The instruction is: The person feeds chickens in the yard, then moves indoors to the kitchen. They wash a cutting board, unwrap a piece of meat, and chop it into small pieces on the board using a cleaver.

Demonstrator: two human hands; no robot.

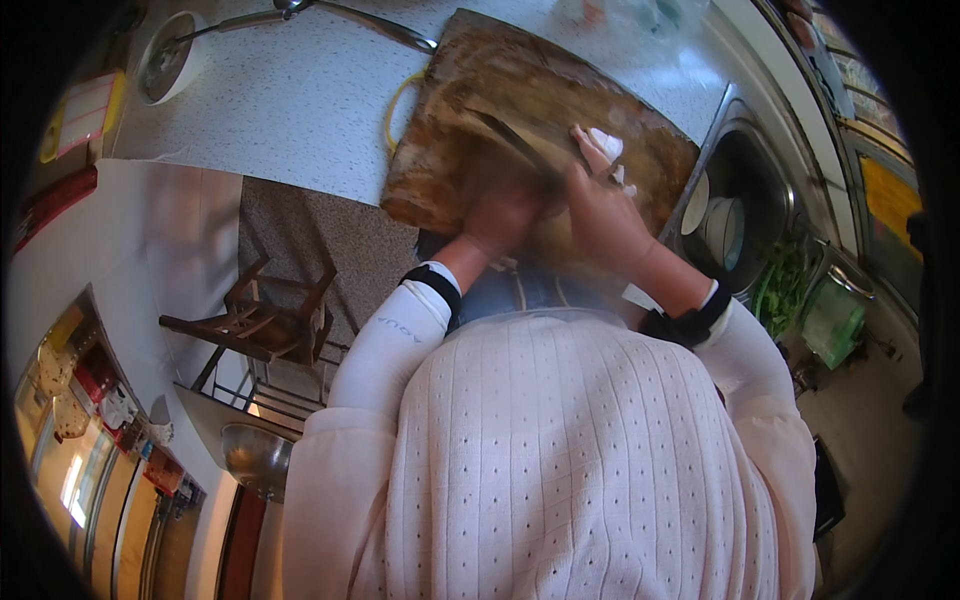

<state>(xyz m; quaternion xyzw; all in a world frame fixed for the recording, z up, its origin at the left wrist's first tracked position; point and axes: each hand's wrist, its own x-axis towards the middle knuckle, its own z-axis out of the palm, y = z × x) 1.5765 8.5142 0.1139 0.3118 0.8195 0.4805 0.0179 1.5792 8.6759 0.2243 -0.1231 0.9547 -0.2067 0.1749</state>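
A worn wooden cutting board lies before me on the speckled white counter. My right hand grips a knife, its dark blade slanting up and left across the board. Close to the blade's near end is my left hand, blurred, with its fingers bent inward; whether it holds anything is hidden. What looks like garlic, pinkish with white papery skin, rests just beyond my right hand. Small white peel scraps lie beside that hand's knuckles.
To the right, a metal sink contains bowls. Leafy greens and a green container are near it. A white bowl with a ladle stands at far left. Below the counter is a wooden chair.
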